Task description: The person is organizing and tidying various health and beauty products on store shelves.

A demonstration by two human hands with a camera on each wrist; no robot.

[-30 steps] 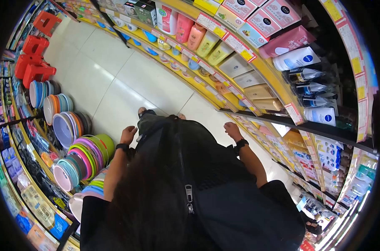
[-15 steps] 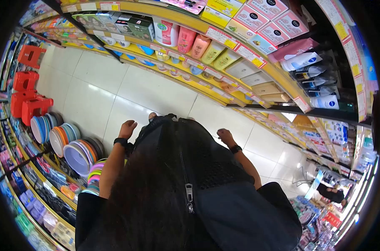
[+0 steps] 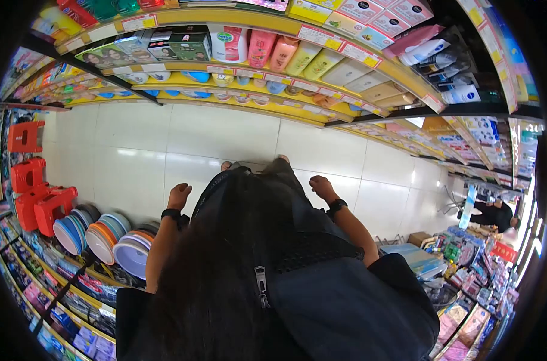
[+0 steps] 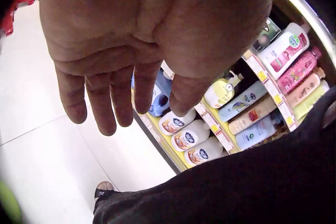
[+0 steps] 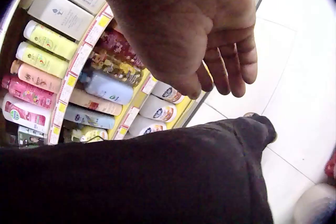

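The fingers (image 4: 102, 103) of the left hand (image 4: 152, 40) hang loose and spread downward, grasping nothing; those of the right hand (image 5: 194, 35) are likewise released, slightly bent around no object. Right beside both sets of fingers is a dark trouser leg (image 4: 210, 187). The nearest goods, a row of white bottles (image 4: 189, 136), rest on a low shelf beyond the left thumb, untouched and apart, with a strip of pale floor (image 3: 213, 132) lying between. Over the last second both hands have stayed low at the person's sides, while the shelving (image 3: 362, 56) ahead of the fingers has swung from a slant to a nearly level line across the head view. That suggests the body is turning to face it, and I judge that no handling has begun. Farther out, left of the left fingers, are stacked basins (image 3: 129, 253); their pink-and-lime neighbours have left the view. Red stools (image 3: 50, 207) sit beyond those. Farthest off, well past the right fingers, a dark-clothed person (image 3: 496, 213) now shows more fully.
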